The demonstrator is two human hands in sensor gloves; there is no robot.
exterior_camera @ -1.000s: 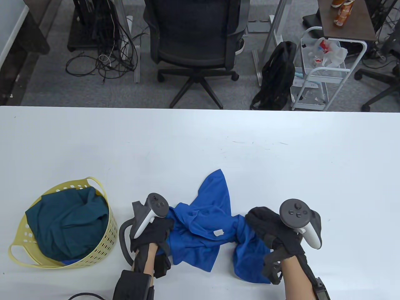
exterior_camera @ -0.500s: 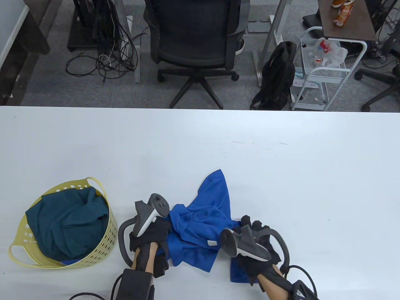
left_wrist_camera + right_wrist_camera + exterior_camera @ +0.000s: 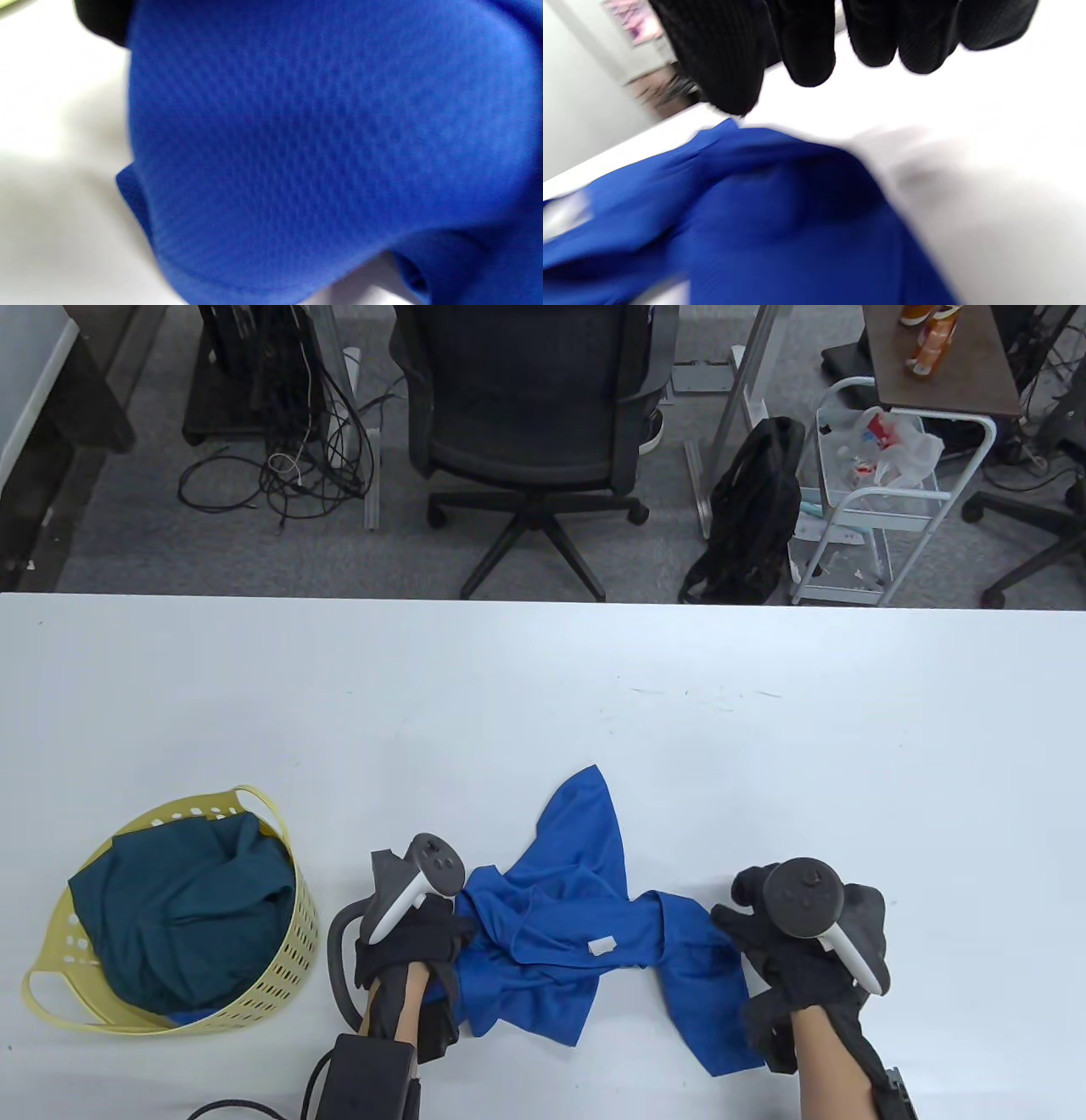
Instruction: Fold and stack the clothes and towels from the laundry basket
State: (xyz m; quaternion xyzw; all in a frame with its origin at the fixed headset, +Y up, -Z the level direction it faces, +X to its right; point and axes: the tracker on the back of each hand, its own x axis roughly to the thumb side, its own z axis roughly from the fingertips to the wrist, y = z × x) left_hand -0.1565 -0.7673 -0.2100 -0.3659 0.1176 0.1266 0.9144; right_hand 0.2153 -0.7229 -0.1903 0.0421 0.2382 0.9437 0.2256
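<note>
I see the crumpled bright blue mesh shirt (image 3: 577, 937) sprawled on the white table (image 3: 543, 687) near the front edge, one pointed flap reaching away from me and a small white tag (image 3: 603, 946) showing near its middle. My left hand (image 3: 416, 942) sits at the shirt's left end, fingers curled into the cloth and gripping it; the left wrist view is filled with blue mesh. My right hand (image 3: 802, 942) is at the shirt's right end, just beside the fabric. In the right wrist view the black gloved fingers (image 3: 806, 51) hang above the cloth and the bare table with nothing between them (blurred, but the fingertips look loose and free). Left of my left hand stands the pale yellow perforated plastic laundry basket (image 3: 280, 976), dark teal cloth (image 3: 187, 908) bunched inside. Beyond the table's far edge: a black office chair (image 3: 530, 407), a black backpack (image 3: 751, 517) and a white wire cart (image 3: 882, 509).
</note>
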